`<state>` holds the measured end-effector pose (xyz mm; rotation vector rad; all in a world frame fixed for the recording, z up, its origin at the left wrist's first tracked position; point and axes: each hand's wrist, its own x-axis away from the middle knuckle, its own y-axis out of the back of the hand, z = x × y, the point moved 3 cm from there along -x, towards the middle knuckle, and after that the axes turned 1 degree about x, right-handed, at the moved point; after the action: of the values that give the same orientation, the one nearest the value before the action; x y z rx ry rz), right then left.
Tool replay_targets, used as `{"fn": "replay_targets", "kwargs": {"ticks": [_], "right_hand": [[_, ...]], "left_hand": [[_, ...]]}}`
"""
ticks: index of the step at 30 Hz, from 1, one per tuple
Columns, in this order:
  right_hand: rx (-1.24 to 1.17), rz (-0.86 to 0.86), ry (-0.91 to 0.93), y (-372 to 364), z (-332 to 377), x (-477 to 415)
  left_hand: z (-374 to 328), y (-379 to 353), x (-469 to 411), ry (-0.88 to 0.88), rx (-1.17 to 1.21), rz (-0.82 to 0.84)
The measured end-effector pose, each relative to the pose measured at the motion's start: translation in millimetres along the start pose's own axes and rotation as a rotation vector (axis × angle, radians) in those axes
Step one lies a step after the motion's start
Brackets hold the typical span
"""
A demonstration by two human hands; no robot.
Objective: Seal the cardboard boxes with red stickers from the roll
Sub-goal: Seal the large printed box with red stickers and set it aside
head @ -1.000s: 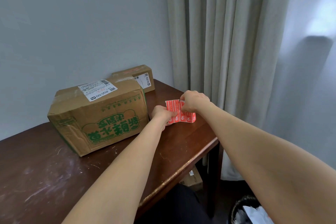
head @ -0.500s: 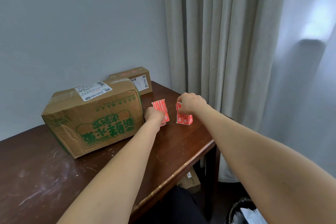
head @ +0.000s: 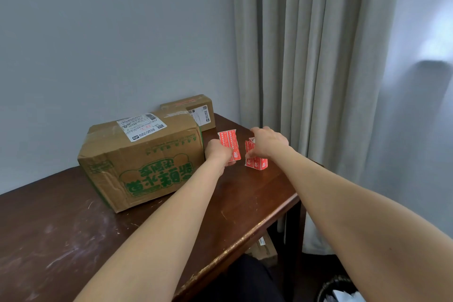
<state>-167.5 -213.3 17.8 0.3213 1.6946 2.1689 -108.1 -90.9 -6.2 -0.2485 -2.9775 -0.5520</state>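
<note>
A big cardboard box point(head: 142, 162) with green print and a white label stands on the dark wooden table point(head: 245, 203). A smaller cardboard box point(head: 193, 108) sits behind it against the wall. My left hand point(head: 217, 152) holds up a torn-off red sticker piece point(head: 230, 144) just right of the big box. My right hand point(head: 267, 142) holds the rest of the red sticker strip point(head: 256, 160), whose lower end is near the tabletop. The two red pieces are apart, with a small gap between them.
A beige curtain point(head: 306, 56) hangs right behind the table's far right corner. The table's right edge point(head: 269, 218) is worn. A black bin point(head: 338, 289) with white paper stands on the floor at lower right. A cardboard piece point(head: 263, 245) lies under the table.
One red strip held by both hands has been torn in two. My left hand has carried its piece left towards the big box; my right hand kept the other piece.
</note>
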Motion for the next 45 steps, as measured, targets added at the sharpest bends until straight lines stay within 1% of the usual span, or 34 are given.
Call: {"fn": "replay_targets", "kwargs": {"ticks": [3, 6, 10, 14, 17, 19, 21, 23, 26, 30, 34, 37, 39, 42, 43, 45], "right_hand": [[-0.006, 0.028, -0.008, 0.5, -1.3, 4.3], [-0.017, 0.018, -0.029, 0.5, -2.2, 9.9], [-0.022, -0.063, -0.046, 8.5, 5.1, 20.4], [-0.105, -0.170, 0.030, 16.5, 23.0, 32.8], [-0.129, -0.209, 0.079, 14.4, 35.8, 39.5], [-0.189, -0.216, 0.126, 10.0, 41.6, 42.8], [-0.323, -0.142, 0.173, 0.7, 46.5, 45.7], [-0.451, -0.003, 0.197, -13.3, 52.6, 49.8], [-0.533, 0.133, 0.191, -32.2, 64.1, 53.1], [-0.651, 0.174, 0.127, -47.1, 69.4, 56.3], [-0.811, 0.271, 0.012, -59.4, 64.4, 58.7], [-0.847, 0.297, -0.049, -64.2, 60.5, 60.6], [-0.870, 0.293, -0.078, -68.1, 58.6, 59.9], [-0.908, 0.293, -0.128, -70.5, 55.3, 57.0], [-0.925, 0.294, -0.152, -70.1, 53.5, 56.5], [-0.960, 0.288, -0.197, -68.9, 49.8, 55.8]], "left_hand": [[-2.6, 3.5, 6.6, -0.015, -0.015, 0.029], [-1.1, 8.9, 12.6, -0.006, -0.032, 0.070], [7.9, 19.4, 21.7, 0.008, -0.041, 0.153], [20.9, 32.2, 34.1, -0.001, -0.107, 0.225], [28.3, 45.5, 41.2, -0.010, -0.144, 0.232], [31.4, 54.7, 46.3, -0.025, -0.165, 0.233], [34.8, 64.1, 52.2, -0.044, -0.200, 0.247], [39.7, 72.5, 57.5, -0.059, -0.257, 0.278], [47.9, 85.2, 61.8, -0.077, -0.342, 0.311], [58.2, 102.1, 59.7, -0.085, -0.335, 0.255], [63.4, 116.4, 53.3, -0.121, -0.381, 0.125], [63.1, 120.0, 47.4, -0.146, -0.375, 0.049], [63.1, 119.3, 43.3, -0.153, -0.353, 0.002], [61.9, 119.1, 36.8, -0.148, -0.246, -0.077], [62.1, 118.2, 35.4, -0.131, -0.205, -0.070], [65.1, 113.7, 34.7, -0.081, -0.134, 0.008]]}}
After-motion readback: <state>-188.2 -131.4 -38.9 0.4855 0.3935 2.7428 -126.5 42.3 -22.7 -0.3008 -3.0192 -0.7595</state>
